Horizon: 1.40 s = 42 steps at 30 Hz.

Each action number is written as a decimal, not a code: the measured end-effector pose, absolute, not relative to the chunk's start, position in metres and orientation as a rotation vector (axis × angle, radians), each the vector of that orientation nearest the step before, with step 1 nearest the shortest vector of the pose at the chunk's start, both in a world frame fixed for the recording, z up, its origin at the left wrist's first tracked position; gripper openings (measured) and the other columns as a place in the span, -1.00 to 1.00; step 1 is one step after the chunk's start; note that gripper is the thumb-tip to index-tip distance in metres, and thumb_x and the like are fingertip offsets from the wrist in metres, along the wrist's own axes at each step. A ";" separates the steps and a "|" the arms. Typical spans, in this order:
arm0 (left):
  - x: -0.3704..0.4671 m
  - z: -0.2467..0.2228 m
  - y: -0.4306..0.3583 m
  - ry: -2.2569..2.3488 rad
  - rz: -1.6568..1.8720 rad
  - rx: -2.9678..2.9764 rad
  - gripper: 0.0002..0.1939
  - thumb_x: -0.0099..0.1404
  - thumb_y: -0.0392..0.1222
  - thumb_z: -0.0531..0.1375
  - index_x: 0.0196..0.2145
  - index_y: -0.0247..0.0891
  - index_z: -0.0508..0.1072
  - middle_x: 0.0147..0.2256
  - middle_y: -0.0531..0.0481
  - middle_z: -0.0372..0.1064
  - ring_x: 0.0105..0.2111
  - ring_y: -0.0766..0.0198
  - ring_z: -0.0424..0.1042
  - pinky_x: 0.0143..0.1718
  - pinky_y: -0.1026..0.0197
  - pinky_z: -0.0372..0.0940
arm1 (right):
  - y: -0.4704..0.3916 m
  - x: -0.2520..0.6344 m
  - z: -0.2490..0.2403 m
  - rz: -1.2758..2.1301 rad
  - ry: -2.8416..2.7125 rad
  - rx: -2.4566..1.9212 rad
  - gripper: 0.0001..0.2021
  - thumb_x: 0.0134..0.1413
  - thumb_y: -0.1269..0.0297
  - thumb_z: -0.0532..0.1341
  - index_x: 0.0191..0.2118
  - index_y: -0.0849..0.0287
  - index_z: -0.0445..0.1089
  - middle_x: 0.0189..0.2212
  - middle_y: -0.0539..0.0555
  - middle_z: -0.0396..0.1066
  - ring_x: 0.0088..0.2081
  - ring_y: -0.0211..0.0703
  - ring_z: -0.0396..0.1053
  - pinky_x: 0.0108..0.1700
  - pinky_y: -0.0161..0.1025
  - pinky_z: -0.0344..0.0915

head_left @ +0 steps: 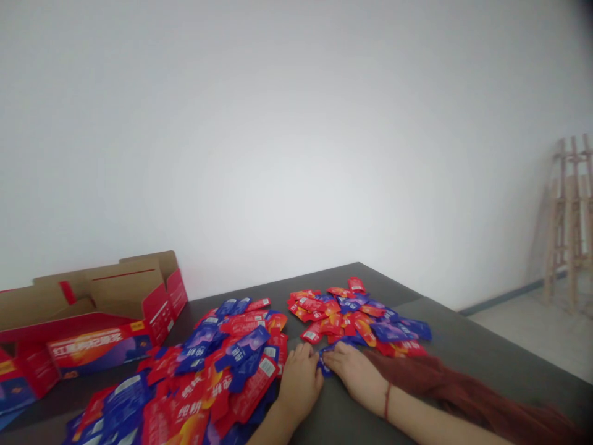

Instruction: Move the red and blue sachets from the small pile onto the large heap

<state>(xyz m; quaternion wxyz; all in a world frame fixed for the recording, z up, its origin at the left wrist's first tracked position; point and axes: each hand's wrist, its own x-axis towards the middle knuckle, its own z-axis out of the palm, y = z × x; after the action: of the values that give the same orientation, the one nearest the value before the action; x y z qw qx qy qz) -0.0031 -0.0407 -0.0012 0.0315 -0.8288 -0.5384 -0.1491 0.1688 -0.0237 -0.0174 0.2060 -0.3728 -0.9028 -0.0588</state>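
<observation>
My left hand [301, 380] rests at the right edge of a large heap of red and blue sachets [241, 324]. Its thumb is apart from the fingers, and I see nothing held in it. Beside it, my right hand [359, 374], with a thin red cord at the wrist, has its fingers over a blue sachet [325, 366]. That sachet lies at the near side of a smaller mixed heap of sachets [343, 315]. The right thumb and the underside of the fingers are hidden.
Open red cardboard boxes [99, 346] with brown insides stand at the left on the dark table [365, 278]. A reddish-brown cloth or hair-like strand [445, 386] lies along my right forearm. A white wall [296, 136] rises behind; wooden easels [572, 235] stand far right.
</observation>
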 end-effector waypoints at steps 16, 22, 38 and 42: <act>0.005 0.014 -0.043 -1.676 -0.324 -2.539 -0.67 0.24 -0.06 0.06 -0.16 -0.32 0.44 -0.11 -0.19 0.35 -0.06 0.00 0.27 0.02 0.00 0.14 | -0.049 0.185 0.007 0.237 -2.503 -0.876 -0.61 0.26 0.45 -0.07 -0.06 0.11 0.48 -0.12 0.09 0.51 -0.15 -0.11 0.36 -0.06 -0.21 0.26; 0.024 0.023 -0.033 -1.517 -0.204 -2.791 -0.35 0.20 -0.15 0.09 0.24 -0.25 0.09 0.08 -0.15 0.25 0.05 0.06 0.23 0.07 0.10 0.14 | -0.044 0.198 0.014 0.272 -2.341 -0.972 -0.61 0.24 0.46 -0.06 -0.06 0.08 0.48 -0.18 0.07 0.51 -0.18 -0.11 0.33 -0.10 -0.23 0.24; 0.008 0.014 -0.042 -1.729 -0.135 -2.621 -0.36 0.02 -0.28 0.09 0.12 -0.34 0.24 0.01 -0.20 0.30 -0.02 0.01 0.29 0.03 0.06 0.16 | -0.035 0.201 0.005 0.246 -2.227 -1.108 -0.65 0.23 0.42 -0.06 -0.39 0.12 0.44 -0.37 0.02 0.50 -0.31 -0.12 0.30 -0.20 -0.24 0.17; -0.009 0.034 -0.047 -1.760 -0.158 -2.480 -0.31 0.04 -0.33 0.06 0.18 -0.24 0.19 0.04 -0.15 0.28 0.02 0.05 0.26 0.08 0.06 0.07 | -0.035 0.202 0.003 0.251 -2.234 -1.094 -0.67 0.22 0.42 -0.06 -0.37 0.11 0.43 -0.35 0.00 0.49 -0.29 -0.13 0.28 -0.19 -0.25 0.17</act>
<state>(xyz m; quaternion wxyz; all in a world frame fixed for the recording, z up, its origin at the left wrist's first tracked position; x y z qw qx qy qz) -0.0089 -0.0467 0.0339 0.0484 -0.8135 -0.5773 -0.0518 0.2016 -0.0353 0.0027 0.3150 -0.4153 -0.8480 0.0954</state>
